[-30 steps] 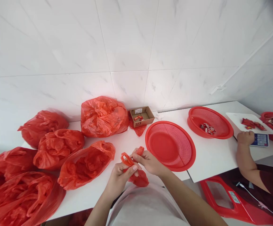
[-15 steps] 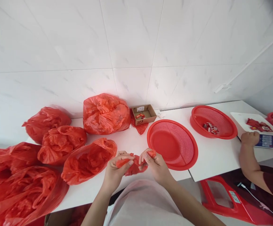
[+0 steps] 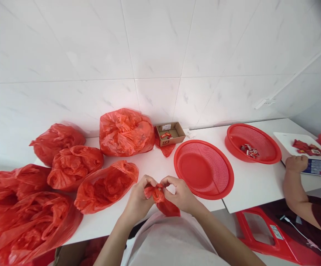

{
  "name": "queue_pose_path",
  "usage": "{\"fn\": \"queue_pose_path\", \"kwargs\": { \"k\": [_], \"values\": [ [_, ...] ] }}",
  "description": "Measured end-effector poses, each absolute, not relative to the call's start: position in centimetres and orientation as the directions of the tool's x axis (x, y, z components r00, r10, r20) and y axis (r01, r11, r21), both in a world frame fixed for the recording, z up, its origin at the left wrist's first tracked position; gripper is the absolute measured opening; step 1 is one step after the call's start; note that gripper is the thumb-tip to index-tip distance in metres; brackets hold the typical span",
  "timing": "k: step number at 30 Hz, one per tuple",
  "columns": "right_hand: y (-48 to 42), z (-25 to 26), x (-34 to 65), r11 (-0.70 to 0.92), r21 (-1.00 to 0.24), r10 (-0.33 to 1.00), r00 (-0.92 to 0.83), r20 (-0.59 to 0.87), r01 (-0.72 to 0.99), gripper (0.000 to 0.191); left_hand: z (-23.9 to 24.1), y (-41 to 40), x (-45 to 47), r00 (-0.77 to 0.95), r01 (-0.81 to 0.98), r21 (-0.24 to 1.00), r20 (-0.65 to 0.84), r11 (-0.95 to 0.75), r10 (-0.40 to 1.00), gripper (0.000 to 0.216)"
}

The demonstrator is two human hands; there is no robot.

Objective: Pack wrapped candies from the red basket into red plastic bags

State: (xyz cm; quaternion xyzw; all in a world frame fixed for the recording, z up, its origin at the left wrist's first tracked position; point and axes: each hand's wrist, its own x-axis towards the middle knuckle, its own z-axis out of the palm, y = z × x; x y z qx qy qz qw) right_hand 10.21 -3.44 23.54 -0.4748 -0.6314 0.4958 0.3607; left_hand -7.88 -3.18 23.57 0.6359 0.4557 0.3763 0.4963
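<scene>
A small red plastic bag (image 3: 168, 207) hangs between my two hands at the table's front edge, its top gathered and twisted. My left hand (image 3: 140, 195) pinches one side of the gathered top, and my right hand (image 3: 179, 192) pinches the other side close by. The fingertips of both hands nearly meet over the bag. What the bag contains cannot be made out. Just beyond my right hand lies a red perforated basket (image 3: 196, 173). An opened red plastic bag (image 3: 107, 186) lies left of my left hand.
Several bulging red bags (image 3: 126, 133) cover the table's left side. A small cardboard box (image 3: 170, 133) with red packets stands by the wall. Another red basket (image 3: 252, 144) holds wrapped pieces. At right, a person's hand (image 3: 296, 163) rests beside a scale (image 3: 315, 166) bearing red packets; a red stool (image 3: 260, 236) stands below.
My hands have come closer together and the red bag's top is now bunched between the fingertips. The bag's body hangs lower and further right.
</scene>
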Motion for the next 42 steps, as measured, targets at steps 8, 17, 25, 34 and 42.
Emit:
{"fn": "queue_pose_path", "kwargs": {
  "k": [8, 17, 25, 34, 42],
  "values": [
    [-3.5, 23.4, 8.9, 0.073, -0.957, 0.977, -0.212, 0.012, 0.282, 0.009, 21.8, -3.2, -5.8, 0.007, 0.255, 0.949, 0.19, -0.186, 0.982, 0.018],
    [-2.9, 24.2, 8.8, -0.073, -0.994, 0.952, -0.292, -0.094, 0.083, 0.014, 21.6, -3.1, -6.6, -0.048, 0.265, 0.922, 0.305, -0.282, 0.951, 0.025],
    [-2.0, 25.2, 10.4, 0.1, -0.924, 0.931, -0.362, -0.043, 0.369, 0.008, 22.5, -2.4, -8.6, 0.231, 0.357, 0.854, 0.313, -0.379, 0.921, 0.01],
    [-0.8, 27.9, 12.5, 0.69, -0.281, 0.712, -0.695, 0.1, 0.666, 0.012, 22.3, -1.7, -10.0, 0.252, 0.412, 0.8, 0.359, -0.435, 0.899, 0.016],
    [-1.5, 26.2, 14.5, 0.608, -0.399, 0.757, -0.652, 0.032, 0.686, 0.015, 23.2, -3.8, -9.3, 0.162, 0.377, 0.91, 0.117, -0.171, 0.98, 0.016]
  ]
}}
